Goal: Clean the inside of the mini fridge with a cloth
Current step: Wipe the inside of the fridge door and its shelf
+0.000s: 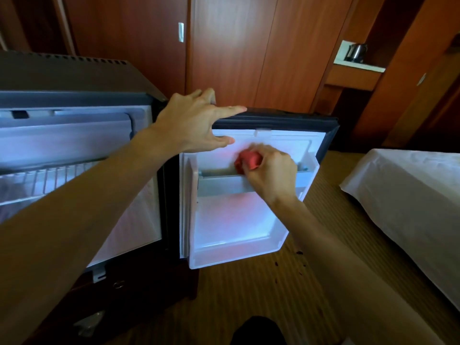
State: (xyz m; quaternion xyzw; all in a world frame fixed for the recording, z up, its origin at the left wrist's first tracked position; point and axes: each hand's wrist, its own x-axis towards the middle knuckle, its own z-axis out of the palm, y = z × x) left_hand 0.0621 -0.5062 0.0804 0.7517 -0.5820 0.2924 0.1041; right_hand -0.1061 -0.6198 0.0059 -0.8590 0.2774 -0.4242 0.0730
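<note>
Red cloth [249, 159] bunched in right hand [270, 170]; left hand [191, 120] flat-fingered on door [286, 120].

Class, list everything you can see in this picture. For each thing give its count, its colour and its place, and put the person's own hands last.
fridge: one, dark case, white inside, at left, open
door: one, dark edge, white lining, swung open at centre
door shelf: one, grey, across the door lining
wire rack: one, white, inside the fridge
cloth: one, red, bunched against the door lining above the door shelf
kettle: one, metal, on a white ledge at upper right
bed: one, white sheet, at right
floor: striped tan, below
left hand: one, fingers straight, resting on the door's top edge
right hand: one, grips the cloth
</note>
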